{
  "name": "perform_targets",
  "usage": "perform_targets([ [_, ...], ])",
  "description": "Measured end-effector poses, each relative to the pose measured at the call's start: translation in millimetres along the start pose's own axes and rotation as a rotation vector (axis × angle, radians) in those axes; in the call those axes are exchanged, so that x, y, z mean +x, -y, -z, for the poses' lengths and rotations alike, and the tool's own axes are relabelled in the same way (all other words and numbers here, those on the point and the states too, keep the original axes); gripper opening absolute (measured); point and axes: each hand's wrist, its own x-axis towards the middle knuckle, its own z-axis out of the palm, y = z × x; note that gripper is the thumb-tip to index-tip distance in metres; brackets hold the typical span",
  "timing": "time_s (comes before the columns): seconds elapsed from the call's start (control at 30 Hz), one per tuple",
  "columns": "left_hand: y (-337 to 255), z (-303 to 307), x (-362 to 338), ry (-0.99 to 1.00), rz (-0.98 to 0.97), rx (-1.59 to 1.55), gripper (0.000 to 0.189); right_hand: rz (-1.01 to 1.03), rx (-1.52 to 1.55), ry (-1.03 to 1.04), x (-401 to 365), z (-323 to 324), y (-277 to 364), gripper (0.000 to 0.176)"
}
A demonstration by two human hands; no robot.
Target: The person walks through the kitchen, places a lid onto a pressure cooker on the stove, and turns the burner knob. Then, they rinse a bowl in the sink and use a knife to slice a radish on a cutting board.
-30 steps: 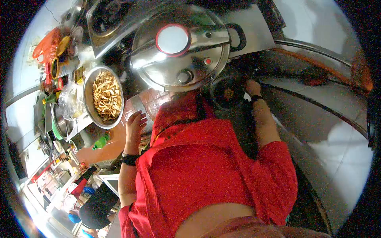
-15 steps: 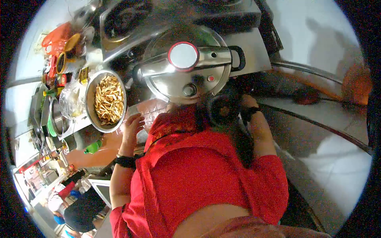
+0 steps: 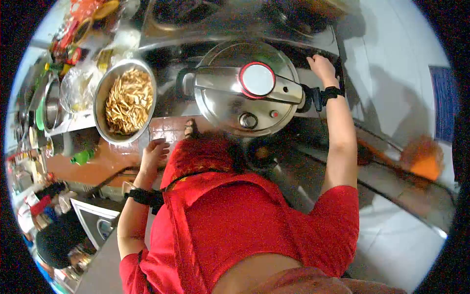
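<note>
My right hand (image 3: pixel 322 68) is at the front edge of the stove, right of a large steel pressure cooker (image 3: pixel 225 105). Its fingers curl in, and whatever they may hold is hidden. The cooker's lid is on, with a white round dial (image 3: pixel 258 80) ringed in red and a black knob (image 3: pixel 247 120). My left hand (image 3: pixel 155 152) hangs low with its fingers loosely apart, holding nothing. Nearest to it is a steel bowl (image 3: pixel 99 105) filled with pale brown strips (image 3: pixel 129 100).
The stove (image 3: pixel 235 29) stands behind the cooker. Left of the bowl are a clear plastic bag (image 3: pixel 78 88) and a steel pot (image 3: pixel 52 100). A person in dark clothing (image 3: pixel 61 242) is at the lower left. A tiled wall (image 3: pixel 396 63) rises on the right.
My right hand has moved forward from beside my body to the stove's front edge. My left hand stays low, its fingers apart. The view has shifted, so the cooker appears further right.
</note>
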Motion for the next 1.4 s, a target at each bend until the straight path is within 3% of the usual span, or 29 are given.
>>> perform_targets([
  [0.13, 29.0, 7.7, 4.8, 0.008, -0.015, -0.126, 0.027, -0.01, -0.07, -0.029, 7.4, -14.5, 8.8, 0.042],
  [0.43, 31.4, -1.6, 15.2, -0.053, 0.067, -0.188, 0.027, 0.083, -0.124, -0.114, 13.5, -30.0, 4.1, 0.035],
  [0.53, 34.4, -5.2, 21.9, -0.044, 0.016, -0.135, 0.026, 0.085, -0.132, -0.091, 15.1, -29.6, 0.9, 0.035],
  [0.6, 35.7, -9.5, 26.0, -0.045, 0.042, -0.156, 0.026, 0.197, -0.345, -0.207, 16.0, -33.4, -0.4, 0.019],
  [0.83, 47.0, -15.6, 38.2, 0.005, 0.032, -0.115, 0.025, 0.308, -0.559, -0.2, 10.0, -28.6, 4.8, 0.011],
  [0.93, 38.3, -20.8, 33.5, -0.025, 0.064, -0.117, 0.024, 0.427, -0.562, -0.215, 15.4, -32.5, -5.2, 0.011],
  [1.03, 35.2, -19.8, 30.5, -0.02, 0.079, -0.166, 0.023, 0.488, -0.377, -0.177, 16.8, -29.5, -5.5, 0.013],
  [1.1, 43.9, -14.0, 34.9, -0.003, 0.048, -0.156, 0.022, 0.463, -0.22, -0.099, 16.8, -26.7, -7.4, 0.016],
  [1.23, 47.3, -14.0, 33.4, -0.044, 0.051, -0.164, 0.022, 0.497, -0.237, -0.146, 24.0, -32.8, -18.8, 0.02],
  [1.33, 50.1, -15.4, 30.1, -0.077, 0.057, -0.202, 0.022, 0.467, -0.29, -0.02, 20.2, -24.0, -10.4, 0.022],
  [1.4, 57.8, -13.2, 31.9, -0.074, 0.049, -0.227, 0.022, 0.398, -0.107, 0.003, 17.7, -21.3, -7.2, 0.024],
])
